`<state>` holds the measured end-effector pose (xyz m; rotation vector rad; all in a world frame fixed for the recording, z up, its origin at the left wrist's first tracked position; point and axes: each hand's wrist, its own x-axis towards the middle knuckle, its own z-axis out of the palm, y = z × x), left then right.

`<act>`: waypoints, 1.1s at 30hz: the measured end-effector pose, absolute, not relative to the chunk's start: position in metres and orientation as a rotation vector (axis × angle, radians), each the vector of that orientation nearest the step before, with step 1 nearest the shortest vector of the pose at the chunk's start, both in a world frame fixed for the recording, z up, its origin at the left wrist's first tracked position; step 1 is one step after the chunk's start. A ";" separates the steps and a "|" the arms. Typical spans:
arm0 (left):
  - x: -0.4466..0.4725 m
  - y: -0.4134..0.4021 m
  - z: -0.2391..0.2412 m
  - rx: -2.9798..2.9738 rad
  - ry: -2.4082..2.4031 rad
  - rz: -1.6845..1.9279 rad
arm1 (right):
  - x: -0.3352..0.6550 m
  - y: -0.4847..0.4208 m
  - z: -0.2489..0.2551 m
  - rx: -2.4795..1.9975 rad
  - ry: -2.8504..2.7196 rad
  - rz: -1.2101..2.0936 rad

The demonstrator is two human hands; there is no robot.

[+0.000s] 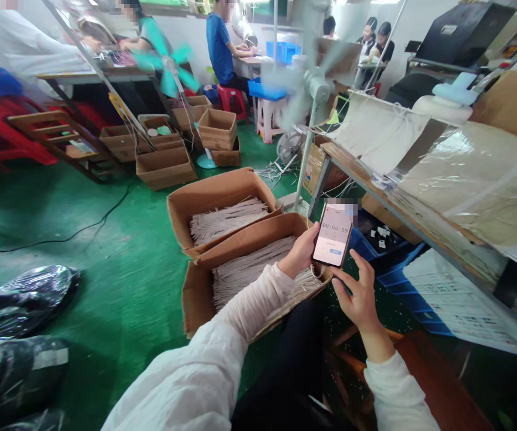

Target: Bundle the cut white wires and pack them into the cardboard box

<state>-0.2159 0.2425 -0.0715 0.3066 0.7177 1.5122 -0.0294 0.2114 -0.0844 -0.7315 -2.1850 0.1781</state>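
Two hands are held up in view, with a smartphone [332, 234] gripped in the left hand [301, 251], its screen showing a timer [335, 226] reading 00:00:59. The right hand [357, 293] is kept open just beside the smartphone, its fingers [356, 260] spread and not touching it. Two cardboard boxes [222, 191] packed with bundles of pale strips [249, 269] are set below and ahead of the left hand, and a blue plastic crate [402, 281] is placed right of the right hand.
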 end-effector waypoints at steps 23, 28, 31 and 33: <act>-0.214 0.240 -0.069 0.289 0.703 1.483 | -0.032 0.218 -0.081 -0.676 -2.220 0.111; -0.215 0.241 -0.068 0.277 0.703 1.480 | -0.031 0.218 -0.080 -0.742 -2.182 0.117; -0.216 0.241 -0.067 0.272 0.705 1.479 | -0.031 0.218 -0.079 -0.793 -2.118 0.167; -0.216 0.241 -0.067 0.270 0.706 1.479 | -0.031 0.218 -0.080 -0.818 -2.070 0.231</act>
